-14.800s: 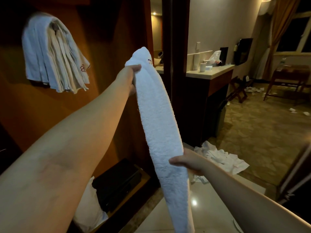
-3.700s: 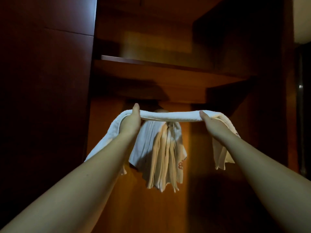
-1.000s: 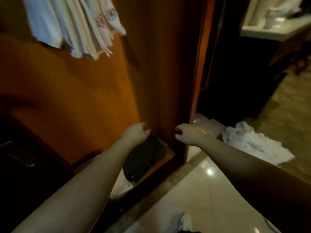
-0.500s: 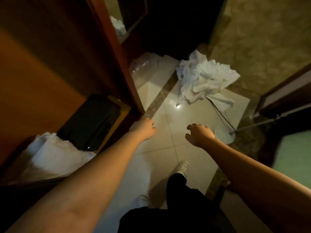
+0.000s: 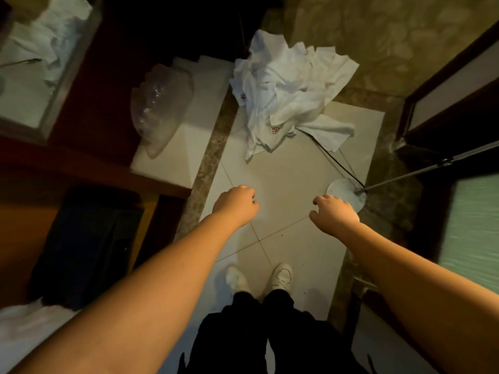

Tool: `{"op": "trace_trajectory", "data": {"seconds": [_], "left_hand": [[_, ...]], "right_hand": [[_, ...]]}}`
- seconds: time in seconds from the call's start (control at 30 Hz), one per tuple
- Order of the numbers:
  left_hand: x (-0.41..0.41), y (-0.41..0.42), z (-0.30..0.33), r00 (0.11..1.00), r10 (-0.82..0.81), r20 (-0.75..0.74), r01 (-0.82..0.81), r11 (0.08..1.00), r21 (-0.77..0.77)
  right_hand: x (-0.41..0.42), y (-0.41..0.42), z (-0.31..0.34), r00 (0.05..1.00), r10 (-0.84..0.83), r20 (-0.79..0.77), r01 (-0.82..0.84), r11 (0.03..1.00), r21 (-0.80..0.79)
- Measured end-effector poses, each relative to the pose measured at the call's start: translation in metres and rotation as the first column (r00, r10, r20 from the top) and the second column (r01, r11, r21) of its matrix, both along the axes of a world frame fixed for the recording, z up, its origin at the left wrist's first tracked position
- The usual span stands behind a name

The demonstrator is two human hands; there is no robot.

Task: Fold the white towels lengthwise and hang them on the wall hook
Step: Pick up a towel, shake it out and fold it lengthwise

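A crumpled heap of white towels [image 5: 289, 93] with small red logos lies on the tiled floor ahead of me. My left hand [image 5: 236, 205] hangs above the floor below that heap, fingers loosely curled, holding nothing. My right hand [image 5: 333, 213] is level with it to the right, fingers also loosely curled and empty. Both hands are well short of the heap. The wall hook and the hung towels are out of view.
A clear plastic bag [image 5: 159, 109] lies on a white ledge to the left. A dark safe [image 5: 86, 247] sits in the wooden wardrobe at lower left. A round white base [image 5: 344, 191] with a pole and black cord stands right. My white shoes [image 5: 282, 275] are below.
The view has swung from the hook and wardrobe down to the floor. The towel I hung is gone from my hands; both hands have lowered, empty, towards the heap.
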State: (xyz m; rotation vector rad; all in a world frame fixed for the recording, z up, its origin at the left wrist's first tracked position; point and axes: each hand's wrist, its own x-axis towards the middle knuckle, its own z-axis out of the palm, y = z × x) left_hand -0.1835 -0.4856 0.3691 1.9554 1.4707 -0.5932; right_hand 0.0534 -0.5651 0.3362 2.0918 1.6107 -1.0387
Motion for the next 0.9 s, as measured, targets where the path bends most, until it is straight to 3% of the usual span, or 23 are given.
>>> {"op": "trace_trajectory", "data": {"seconds": [0.3,0.67,0.9], "left_hand": [[0.052,0.140,-0.131,0.998,-0.066,0.005,0.066,0.998,0.022],[0.106,0.327,-0.271,0.990,-0.140,-0.034,0.132,0.977,-0.169],[0.126,0.388,-0.355,0.990,-0.136,-0.040,0.122,0.961,-0.248]], "right_hand": [[0.047,0.133,-0.129,0.998,-0.066,-0.015,0.066,0.997,-0.034],[0.095,0.302,-0.239,0.986,-0.153,-0.065,0.143,0.980,-0.137],[0.125,0.357,-0.312,0.988,-0.126,-0.084,0.109,0.978,-0.180]]}}
